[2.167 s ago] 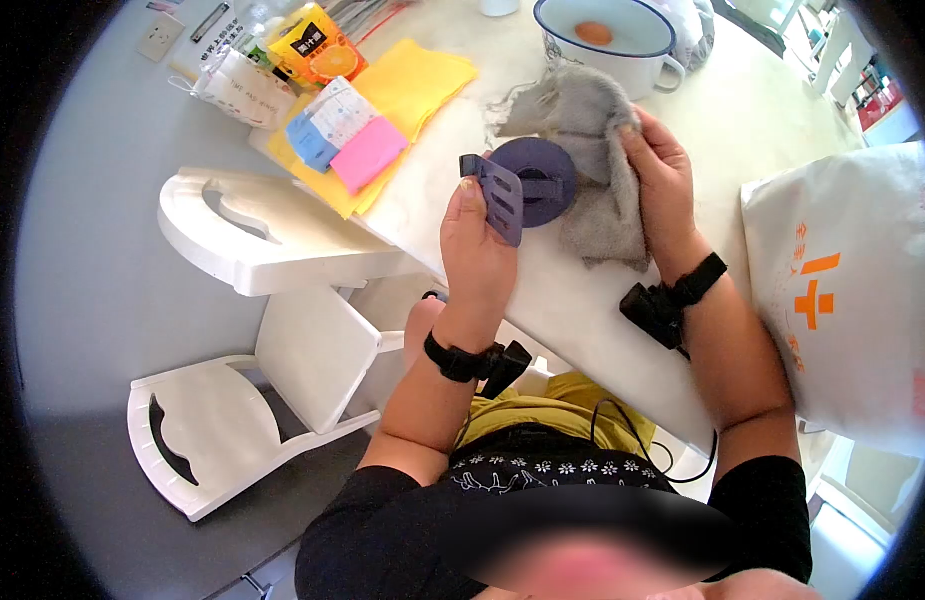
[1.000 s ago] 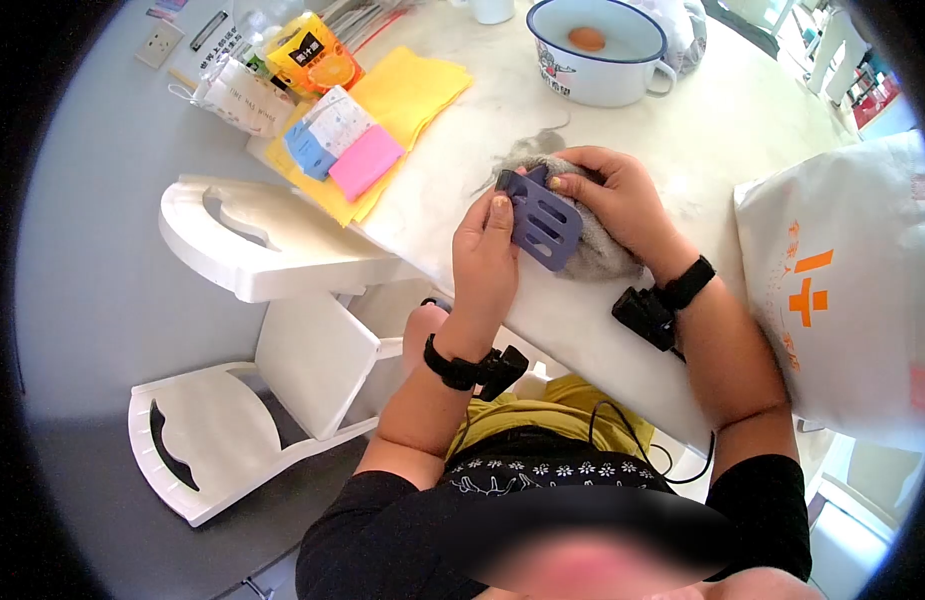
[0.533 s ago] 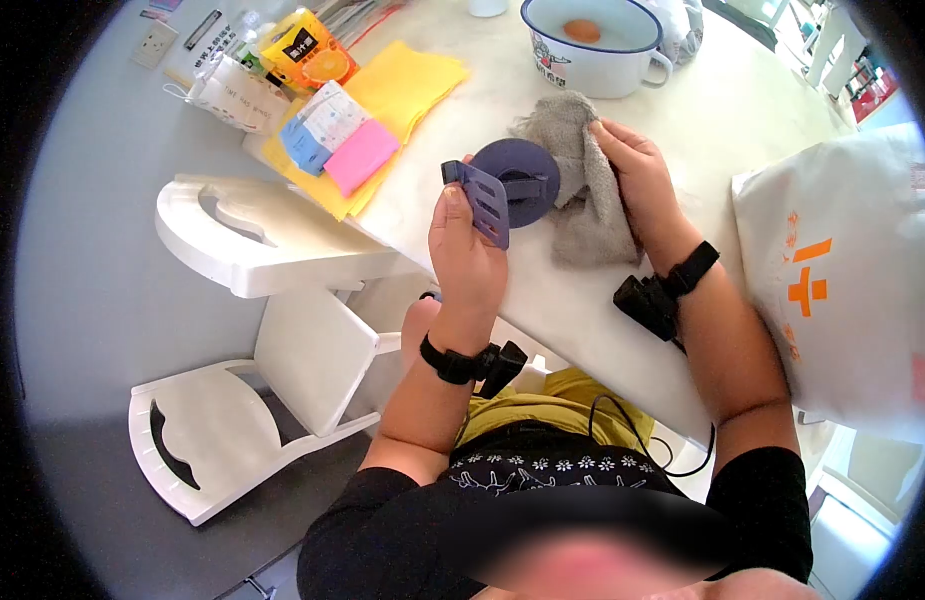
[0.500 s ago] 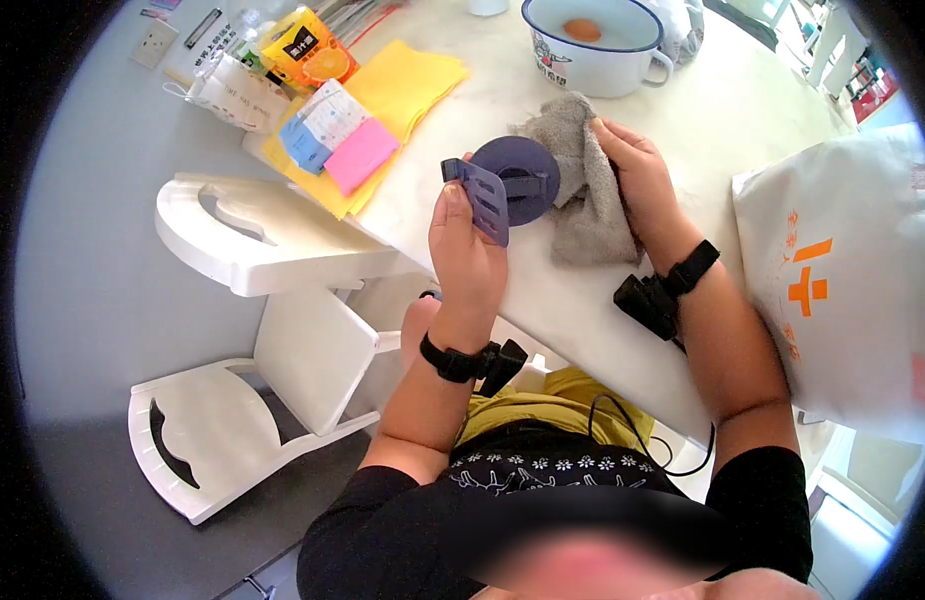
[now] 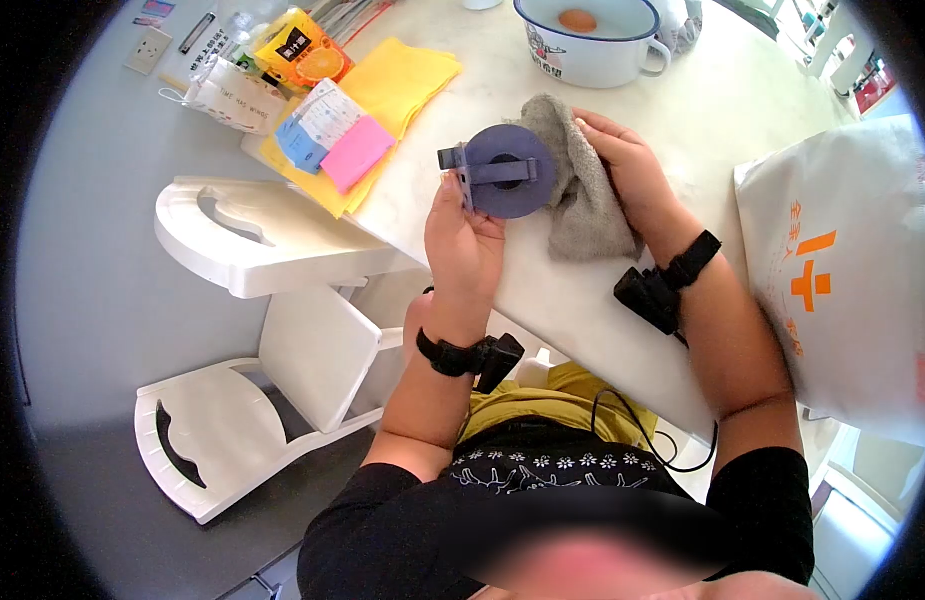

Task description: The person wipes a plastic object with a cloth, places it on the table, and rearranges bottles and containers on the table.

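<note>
My left hand [image 5: 464, 235] grips a purple-blue phone stand [image 5: 544, 172] by its slotted plate, fingers closed around it. The stand's round disc and hinged arm face up toward me, and the plate is seen nearly edge-on. A grey cloth [image 5: 594, 215], bunched and fuzzy, hangs from my right hand [image 5: 632, 170], whose thumb and fingers are closed on its upper right edge. The cloth lies against the right rim of the disc. Both hands are above the white table [image 5: 567, 300].
A white enamel mug [image 5: 592, 55] with a round brown object inside stands at the back. Yellow cloth [image 5: 412, 85] with pink and blue notes [image 5: 357, 152] lies left, beside an orange juice pouch [image 5: 302, 50]. A white bag [image 5: 847, 280] stands right; white chairs [image 5: 322, 350] are left.
The stand has turned in my left hand, so its slotted plate now appears edge-on and more of the disc shows. My right hand has shifted slightly left and up with the cloth.
</note>
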Motion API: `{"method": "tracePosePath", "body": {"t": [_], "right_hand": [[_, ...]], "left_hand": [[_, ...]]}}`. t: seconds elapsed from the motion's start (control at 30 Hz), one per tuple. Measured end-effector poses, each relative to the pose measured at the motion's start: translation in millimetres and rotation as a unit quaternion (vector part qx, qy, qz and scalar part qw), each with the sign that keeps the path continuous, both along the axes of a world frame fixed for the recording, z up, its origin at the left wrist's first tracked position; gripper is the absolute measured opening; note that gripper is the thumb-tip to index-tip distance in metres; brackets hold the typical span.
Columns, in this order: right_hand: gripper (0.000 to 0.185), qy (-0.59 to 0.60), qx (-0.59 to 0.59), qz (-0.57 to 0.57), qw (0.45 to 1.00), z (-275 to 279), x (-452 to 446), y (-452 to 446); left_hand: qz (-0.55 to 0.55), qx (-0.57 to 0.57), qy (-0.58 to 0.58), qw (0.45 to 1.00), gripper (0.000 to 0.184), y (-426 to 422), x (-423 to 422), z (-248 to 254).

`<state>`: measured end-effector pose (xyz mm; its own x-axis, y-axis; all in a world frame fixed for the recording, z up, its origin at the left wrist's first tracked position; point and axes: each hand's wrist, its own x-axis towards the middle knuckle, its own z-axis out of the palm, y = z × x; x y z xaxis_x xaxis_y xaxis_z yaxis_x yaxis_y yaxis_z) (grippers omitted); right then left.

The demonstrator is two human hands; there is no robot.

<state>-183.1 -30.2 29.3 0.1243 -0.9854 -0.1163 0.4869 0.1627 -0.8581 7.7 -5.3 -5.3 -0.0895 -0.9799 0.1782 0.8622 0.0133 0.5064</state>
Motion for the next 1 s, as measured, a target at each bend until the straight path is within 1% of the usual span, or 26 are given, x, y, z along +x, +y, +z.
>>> {"method": "tracePosePath", "body": {"t": [0.03,0.17,0.2,0.23,0.27,0.33,0.37,0.4,0.47,0.53,0.57,0.6,0.67,0.7,0.73,0.77,0.8,0.83,0.87,0.9,0.93,0.97,1.0], "right_hand": [[0.043,-0.028,-0.006,0.011,1.000,0,0,1],[0.042,-0.026,-0.012,0.014,0.999,-4,-1,0],[0.041,0.068,-0.086,0.025,0.994,-7,1,-1],[0.040,0.161,-0.160,0.036,0.973,-9,3,-2],[0.040,0.160,-0.159,0.035,0.974,-9,3,-1],[0.037,0.242,-0.156,0.049,0.956,-3,3,3],[0.034,0.266,-0.180,0.030,0.946,-11,2,-1],[0.034,0.266,-0.180,0.029,0.947,-6,1,1],[0.030,0.409,-0.157,0.008,0.899,9,0,6],[0.029,0.413,-0.166,0.001,0.895,5,1,5],[0.028,0.417,-0.175,-0.006,0.892,1,1,4],[0.028,0.417,-0.177,-0.004,0.892,-1,2,4],[0.028,0.312,-0.189,0.009,0.931,-5,4,3],[0.028,0.311,-0.189,0.009,0.931,-6,5,3],[0.028,0.263,-0.176,0.011,0.949,-8,6,2],[0.028,0.215,-0.162,0.012,0.963,-8,6,1],[0.028,0.215,-0.162,0.013,0.963,-8,5,2],[0.027,0.159,-0.131,0.010,0.979,-8,4,2],[0.027,0.103,-0.099,0.007,0.990,-8,3,2],[0.027,0.103,-0.099,0.007,0.990,-9,0,1],[0.027,0.045,-0.076,-0.004,0.996,-10,-4,-1],[0.027,-0.013,-0.052,-0.014,0.998,-10,-6,-2],[0.027,-0.012,-0.051,-0.014,0.999,-6,-6,-1]], "left_hand": [[-0.005,0.012,0.011,1.000,0.036,-1,0,-1],[-0.017,0.036,0.001,0.999,0.037,-1,-1,3],[-0.022,0.048,-0.031,0.998,0.038,1,-3,7],[-0.027,0.059,-0.063,0.996,0.039,3,-5,11],[-0.028,0.060,-0.065,0.996,0.039,6,-8,13],[-0.009,0.035,-0.194,0.980,0.036,13,-15,16],[-0.011,0.036,-0.195,0.980,0.036,14,-15,15],[-0.023,0.037,-0.211,0.976,0.036,14,-15,15],[-0.034,0.036,-0.228,0.972,0.037,13,-13,13],[-0.067,0.026,-0.245,0.967,0.043,10,-9,11],[-0.064,0.025,-0.246,0.967,0.043,11,-9,10],[-0.045,0.026,-0.234,0.971,0.042,12,-11,9],[-0.024,0.026,-0.222,0.974,0.041,12,-11,10],[-0.020,0.033,-0.187,0.982,0.040,11,-10,12],[-0.016,0.041,-0.151,0.988,0.038,10,-10,13],[-0.015,0.041,-0.151,0.988,0.038,9,-9,11],[-0.023,0.039,-0.121,0.992,0.036,7,-7,9],[-0.032,0.037,-0.090,0.995,0.034,5,-6,8],[-0.032,0.037,-0.090,0.995,0.034,4,-5,7],[-0.023,0.045,-0.060,0.997,0.036,3,-5,6],[-0.014,0.053,-0.028,0.998,0.039,2,-4,6],[-0.014,0.053,-0.028,0.998,0.039,1,-3,5],[-0.037,0.023,-0.008,0.999,0.039,0,-1,3]]}}
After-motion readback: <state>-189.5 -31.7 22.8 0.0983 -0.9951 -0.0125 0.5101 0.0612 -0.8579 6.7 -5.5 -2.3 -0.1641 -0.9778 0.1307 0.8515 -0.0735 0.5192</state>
